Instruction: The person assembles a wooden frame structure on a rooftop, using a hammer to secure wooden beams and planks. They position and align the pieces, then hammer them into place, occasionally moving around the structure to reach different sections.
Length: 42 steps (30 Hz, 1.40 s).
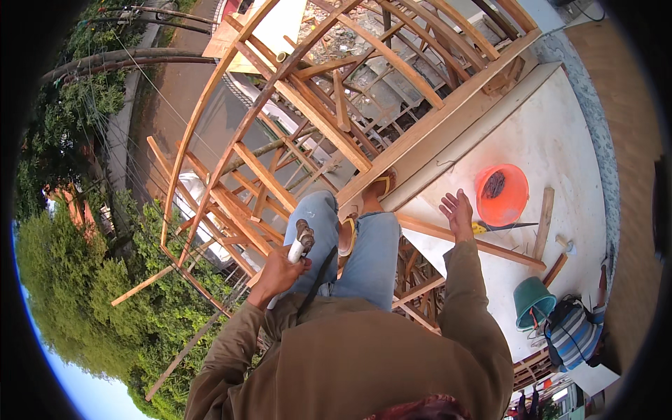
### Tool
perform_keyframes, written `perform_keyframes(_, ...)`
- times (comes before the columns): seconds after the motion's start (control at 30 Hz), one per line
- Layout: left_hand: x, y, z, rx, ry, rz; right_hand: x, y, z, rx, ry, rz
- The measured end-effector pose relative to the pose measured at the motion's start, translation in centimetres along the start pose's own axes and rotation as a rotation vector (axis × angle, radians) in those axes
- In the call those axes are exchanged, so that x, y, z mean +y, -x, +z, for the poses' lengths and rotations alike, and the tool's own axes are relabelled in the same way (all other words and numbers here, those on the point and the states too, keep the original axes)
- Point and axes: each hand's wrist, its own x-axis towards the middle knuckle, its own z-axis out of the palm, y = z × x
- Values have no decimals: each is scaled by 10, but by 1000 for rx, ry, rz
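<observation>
In my left hand (281, 275) is a hammer (297, 250) with a white handle; its dark head points up above my thigh. My right hand (458, 213) is stretched out with fingers apart and nothing in it. Just beyond that hand stands an orange bucket (513, 202) with a bundle of dark nails (494, 185) inside. A saw (500, 226) with a yellow handle lies below the bucket on the pale board. Under my right wrist runs a long wooden batten (476, 245).
A timber frame (318, 122) of beams and braces rises before me, with a road (164, 105) far below. On the right are a short wood strip (544, 222), a green bucket (532, 302) and a striped bag or cloth (575, 334). Trees (77, 280) stand left.
</observation>
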Motion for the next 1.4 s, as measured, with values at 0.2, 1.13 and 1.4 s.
perform_keyframes(0.2, 3, 8, -9, -27, 243, 137, 23, 156, 135, -675, 784, 5)
perform_keyframes(1.13, -45, 10, -28, -381, 971, 667, 78, 429, 245, -533, 991, -659)
perform_keyframes(1.4, -232, -49, -86, 301, 198, 503, 56, 408, 162, -294, 957, -900)
